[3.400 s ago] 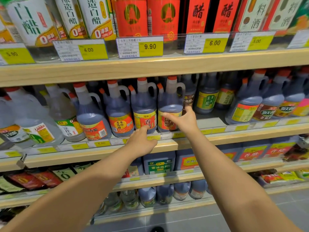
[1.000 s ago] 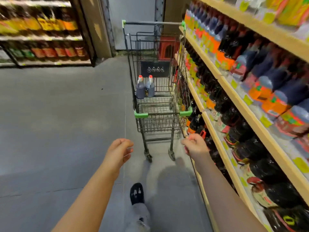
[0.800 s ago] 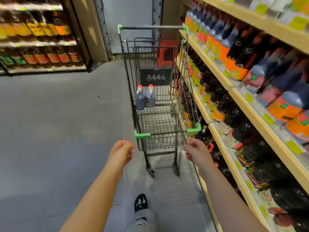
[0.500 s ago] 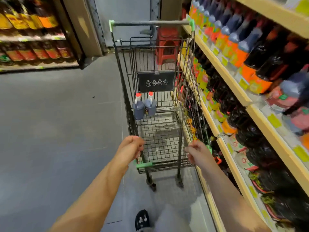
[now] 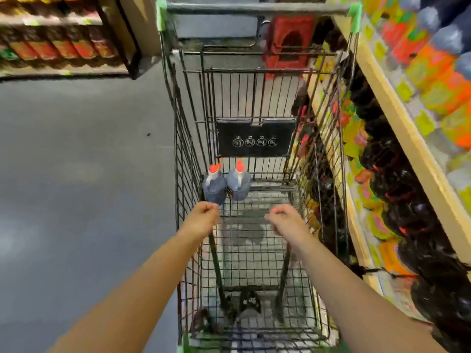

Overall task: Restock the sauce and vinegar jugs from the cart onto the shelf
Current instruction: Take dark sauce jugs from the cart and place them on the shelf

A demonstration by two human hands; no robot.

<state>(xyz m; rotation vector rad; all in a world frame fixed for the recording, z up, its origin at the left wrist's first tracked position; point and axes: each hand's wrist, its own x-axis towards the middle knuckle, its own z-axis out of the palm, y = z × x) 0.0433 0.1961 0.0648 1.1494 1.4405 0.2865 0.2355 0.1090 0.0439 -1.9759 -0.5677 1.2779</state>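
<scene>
Left hand: fingers curled in, holding nothing, just short of the jugs; the blur hides whether it touches them. Left jug and right jug: dark, red-capped, upright, touching each other, in the far left corner of the cart. Right hand: likewise curled and empty, above the bare basket floor. Shelf: close beside the cart, crowded with bottles. Likely risks: lifting one jug may topple its neighbour; a rightward swing may clip the cart's wire side or the shelved bottles.
</scene>
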